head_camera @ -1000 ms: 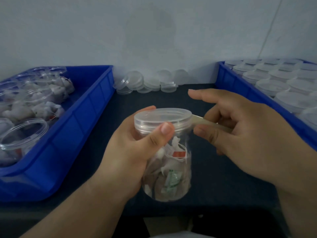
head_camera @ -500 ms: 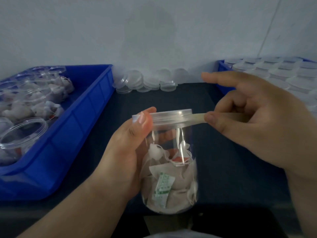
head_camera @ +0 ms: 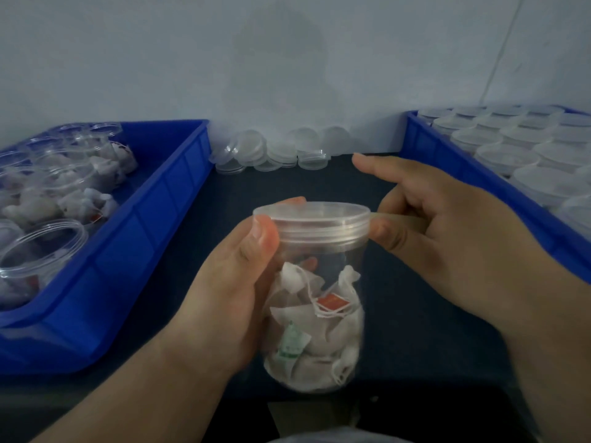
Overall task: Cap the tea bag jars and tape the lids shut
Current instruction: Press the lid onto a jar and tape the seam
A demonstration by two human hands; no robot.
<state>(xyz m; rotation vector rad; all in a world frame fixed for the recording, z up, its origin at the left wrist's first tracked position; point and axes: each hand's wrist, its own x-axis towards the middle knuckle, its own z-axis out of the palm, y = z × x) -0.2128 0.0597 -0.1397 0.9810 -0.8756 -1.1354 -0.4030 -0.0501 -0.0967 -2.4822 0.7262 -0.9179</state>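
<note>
Left first: blue plastic bin (head_camera: 153, 225) holding uncapped clear jars (head_camera: 41, 251) of tea bags. Left hand (head_camera: 224, 289) wraps the clear round plastic jar (head_camera: 319, 314), held mid-frame above the dark tabletop (head_camera: 415, 346), thumb curled onto the translucent lid (head_camera: 311, 219) rim. Jar looks light, thin-walled, smooth, probably slippery; grip round the body below the lid, no hard squeeze. Pale tape strip (head_camera: 399, 219) runs off the lid's right edge into the right hand (head_camera: 447, 244), pinched by the thumb, index finger straight. Far right: second blue bin (head_camera: 447, 145) of capped jars (head_camera: 505, 155).
</note>
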